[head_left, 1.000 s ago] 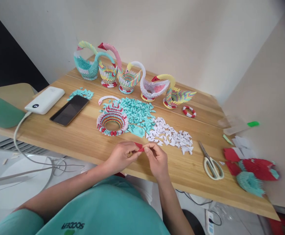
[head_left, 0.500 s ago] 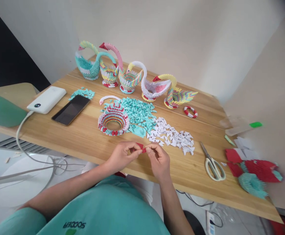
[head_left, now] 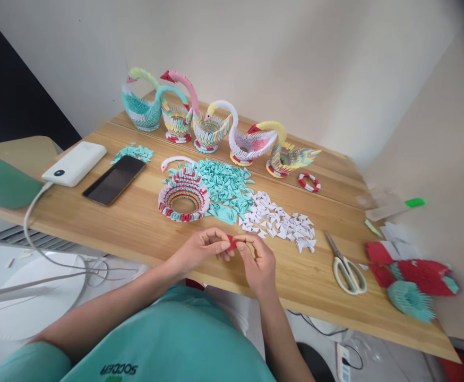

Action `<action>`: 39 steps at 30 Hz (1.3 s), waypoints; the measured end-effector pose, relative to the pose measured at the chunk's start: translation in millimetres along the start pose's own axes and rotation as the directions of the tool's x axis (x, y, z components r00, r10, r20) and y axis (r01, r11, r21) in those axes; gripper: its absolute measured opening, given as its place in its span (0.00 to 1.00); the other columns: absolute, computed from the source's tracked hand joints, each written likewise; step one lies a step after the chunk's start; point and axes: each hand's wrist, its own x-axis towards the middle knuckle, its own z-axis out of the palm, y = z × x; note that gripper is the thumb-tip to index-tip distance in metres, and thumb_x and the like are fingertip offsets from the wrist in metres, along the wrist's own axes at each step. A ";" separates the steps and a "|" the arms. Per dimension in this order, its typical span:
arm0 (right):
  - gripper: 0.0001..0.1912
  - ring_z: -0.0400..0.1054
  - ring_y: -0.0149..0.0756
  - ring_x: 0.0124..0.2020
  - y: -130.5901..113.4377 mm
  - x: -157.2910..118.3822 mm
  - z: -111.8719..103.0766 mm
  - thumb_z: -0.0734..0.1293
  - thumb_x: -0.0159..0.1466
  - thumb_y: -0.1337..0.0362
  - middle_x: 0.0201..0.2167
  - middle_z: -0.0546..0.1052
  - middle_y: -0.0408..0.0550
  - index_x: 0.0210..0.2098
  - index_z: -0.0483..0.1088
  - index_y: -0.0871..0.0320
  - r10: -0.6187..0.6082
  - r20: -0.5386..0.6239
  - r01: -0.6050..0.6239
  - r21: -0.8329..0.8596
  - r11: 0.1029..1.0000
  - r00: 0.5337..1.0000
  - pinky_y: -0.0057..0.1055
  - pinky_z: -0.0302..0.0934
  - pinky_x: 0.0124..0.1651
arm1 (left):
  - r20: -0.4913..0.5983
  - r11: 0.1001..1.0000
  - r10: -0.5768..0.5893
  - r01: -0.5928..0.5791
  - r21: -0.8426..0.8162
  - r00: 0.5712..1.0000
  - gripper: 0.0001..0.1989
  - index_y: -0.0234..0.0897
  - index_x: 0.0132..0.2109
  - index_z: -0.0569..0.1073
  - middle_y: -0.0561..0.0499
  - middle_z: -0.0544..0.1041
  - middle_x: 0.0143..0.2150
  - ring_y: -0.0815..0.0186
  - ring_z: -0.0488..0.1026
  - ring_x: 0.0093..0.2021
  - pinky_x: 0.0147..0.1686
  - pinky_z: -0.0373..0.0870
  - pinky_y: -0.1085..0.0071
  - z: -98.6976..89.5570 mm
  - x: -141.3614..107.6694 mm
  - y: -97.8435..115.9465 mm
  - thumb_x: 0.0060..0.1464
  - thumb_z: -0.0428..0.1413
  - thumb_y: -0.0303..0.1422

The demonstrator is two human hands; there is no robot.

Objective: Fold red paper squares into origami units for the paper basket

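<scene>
Between both hands, over the table's front part, is a small piece of red paper (head_left: 231,242), partly hidden by fingers. My left hand (head_left: 207,246) pinches its left side, and my right hand (head_left: 256,259) pinches its right side. Just beyond them stands a round, open basket of folded paper (head_left: 184,197) in red, white and blue-green. A heap of folded turquoise paper pieces (head_left: 226,180) lies beside it, and folded white paper pieces (head_left: 282,217) spread to the right. A white paper swan neck (head_left: 179,159) with a pink head rests behind the basket.
Several finished paper swans (head_left: 212,130) line the back, with a red and white ring (head_left: 309,182) to their right. Scissors (head_left: 347,268) lie right of my hands, near red paper sheets (head_left: 383,253). A phone (head_left: 114,179) and a white power bank (head_left: 75,163) with a cable are left.
The red paper has been folded smaller between my fingertips, and both hands have drawn slightly closer together. The things on the table stay where they were.
</scene>
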 end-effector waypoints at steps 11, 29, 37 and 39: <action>0.12 0.70 0.40 0.39 2.4 0.5 -4.8 0.67 0.63 0.73 0.35 0.76 0.47 0.43 0.73 0.50 -0.378 -0.077 0.348 -0.261 0.901 0.923 0.41 0.67 0.43 | -0.058 0.999 -0.001 -0.002 -0.054 0.998 0.21 0.33 0.39 0.70 0.52 0.77 0.31 0.70 0.73 0.30 0.36 0.68 0.71 2.1 2.2 -2.3 0.44 0.68 0.41; 0.13 0.71 0.39 0.38 13.9 -6.5 -15.2 0.64 0.64 0.75 0.34 0.81 0.46 0.39 0.74 0.51 -0.522 0.101 0.512 -0.420 0.749 0.847 0.38 0.68 0.43 | -0.054 0.903 0.074 -0.043 0.428 0.996 0.17 0.31 0.32 0.78 0.54 0.73 0.23 0.73 0.64 0.23 0.24 0.61 0.77 -1.7 4.6 1.3 0.55 0.56 0.42; 0.11 0.72 0.39 0.41 15.2 -8.4 -15.2 0.64 0.65 0.74 0.37 0.81 0.46 0.37 0.75 0.51 -0.502 0.115 0.499 -0.426 0.755 0.857 0.38 0.67 0.43 | -0.011 0.916 0.071 -0.061 0.396 0.997 0.17 0.31 0.44 0.78 0.45 0.80 0.41 0.63 0.74 0.39 0.40 0.69 0.70 -2.3 4.2 -2.7 0.53 0.59 0.39; 0.10 0.72 0.39 0.42 14.2 -8.2 -14.1 0.65 0.64 0.74 0.38 0.82 0.46 0.37 0.75 0.52 -0.510 0.129 0.512 -0.424 0.747 0.851 0.38 0.67 0.43 | -0.020 0.907 0.085 -0.069 0.414 0.996 0.16 0.31 0.42 0.78 0.46 0.80 0.40 0.64 0.73 0.37 0.38 0.68 0.71 -1.7 4.7 -3.0 0.54 0.57 0.40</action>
